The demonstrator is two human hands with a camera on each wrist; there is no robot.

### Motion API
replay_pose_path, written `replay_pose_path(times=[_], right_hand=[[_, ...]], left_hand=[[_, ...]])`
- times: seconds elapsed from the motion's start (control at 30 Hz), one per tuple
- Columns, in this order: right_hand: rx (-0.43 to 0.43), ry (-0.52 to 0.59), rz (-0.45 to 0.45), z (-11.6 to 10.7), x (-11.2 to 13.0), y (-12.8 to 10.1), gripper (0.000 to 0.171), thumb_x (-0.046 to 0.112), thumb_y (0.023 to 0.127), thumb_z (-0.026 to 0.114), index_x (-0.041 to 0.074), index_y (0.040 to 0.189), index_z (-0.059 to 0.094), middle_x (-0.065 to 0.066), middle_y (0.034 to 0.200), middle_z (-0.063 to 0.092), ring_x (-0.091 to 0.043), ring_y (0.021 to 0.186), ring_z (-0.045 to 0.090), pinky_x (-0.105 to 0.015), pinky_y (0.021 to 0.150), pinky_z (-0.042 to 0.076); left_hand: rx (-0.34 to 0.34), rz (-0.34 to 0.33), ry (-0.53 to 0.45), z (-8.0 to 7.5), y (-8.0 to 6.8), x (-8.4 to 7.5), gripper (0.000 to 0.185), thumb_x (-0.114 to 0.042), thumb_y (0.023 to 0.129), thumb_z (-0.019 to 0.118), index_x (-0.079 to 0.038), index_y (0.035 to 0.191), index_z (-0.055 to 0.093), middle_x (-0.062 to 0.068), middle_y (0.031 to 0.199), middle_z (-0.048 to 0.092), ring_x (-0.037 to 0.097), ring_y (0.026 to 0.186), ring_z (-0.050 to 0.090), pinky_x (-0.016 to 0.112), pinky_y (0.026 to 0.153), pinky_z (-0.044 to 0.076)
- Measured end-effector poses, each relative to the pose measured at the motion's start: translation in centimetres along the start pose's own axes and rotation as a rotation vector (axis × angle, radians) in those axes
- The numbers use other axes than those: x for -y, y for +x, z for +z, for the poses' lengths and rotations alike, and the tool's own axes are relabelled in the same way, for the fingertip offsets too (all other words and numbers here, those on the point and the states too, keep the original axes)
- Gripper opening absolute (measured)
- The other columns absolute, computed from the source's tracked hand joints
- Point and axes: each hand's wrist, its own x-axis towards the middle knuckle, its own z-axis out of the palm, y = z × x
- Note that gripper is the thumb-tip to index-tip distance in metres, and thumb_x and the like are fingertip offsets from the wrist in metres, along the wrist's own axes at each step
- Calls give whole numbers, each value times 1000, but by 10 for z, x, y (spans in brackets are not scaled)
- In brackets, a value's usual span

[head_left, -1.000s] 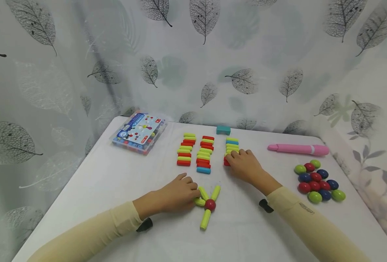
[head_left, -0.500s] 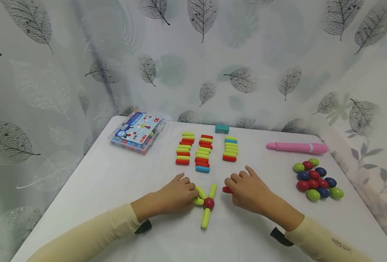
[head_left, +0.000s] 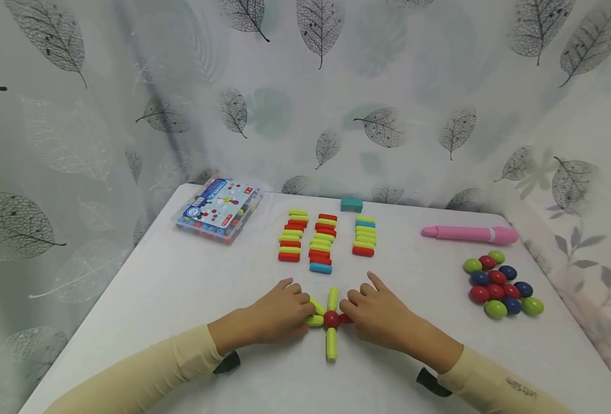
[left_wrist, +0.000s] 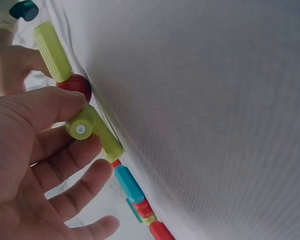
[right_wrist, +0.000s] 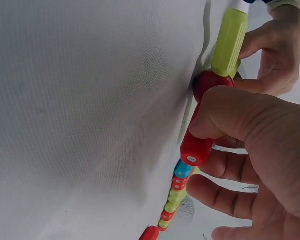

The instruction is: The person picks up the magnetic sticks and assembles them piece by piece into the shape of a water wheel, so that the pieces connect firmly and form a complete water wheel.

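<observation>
Head view: red stick (head_left: 344, 318) meeting red ball (head_left: 330, 319)
Right hand (head_left: 383, 315) pinching it; left hand (head_left: 279, 313) gripping green stick (head_left: 315, 320), steadying hub.

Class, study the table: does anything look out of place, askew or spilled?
Little stands out. The sticks lie in three tidy rows and the balls sit bunched together. Only one teal block lies alone behind the rows, and the right row is shorter than the others.
</observation>
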Motion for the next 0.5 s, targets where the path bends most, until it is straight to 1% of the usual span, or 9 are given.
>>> replay_pose_path(times=[0.1,0.27,0.5], right_hand=[[-11,-23,-11,1,-1,0,44,33,74,89,21,109,65,0,95,66,-23,93,65,-65,108,42],[-54,-72,-39,3,-3,-1,43,34,75,89,22,110,65,0,97,66,-22,94,64,-63,108,43],[-82,-78,-69,5,-8,-1,46,35,74,90,21,110,64,-1,101,67,-22,95,63,-63,107,44]], left_hand=[[-2,4,13,0,0,0,35,-41,90,77,-22,119,71,-6,110,71,14,104,60,50,110,45],[-2,11,25,-1,-1,-1,35,-41,90,77,-22,119,71,-6,111,71,15,105,60,47,110,46],[0,18,36,-1,1,0,39,-43,89,77,-22,121,71,-6,112,71,15,106,61,44,109,47]])
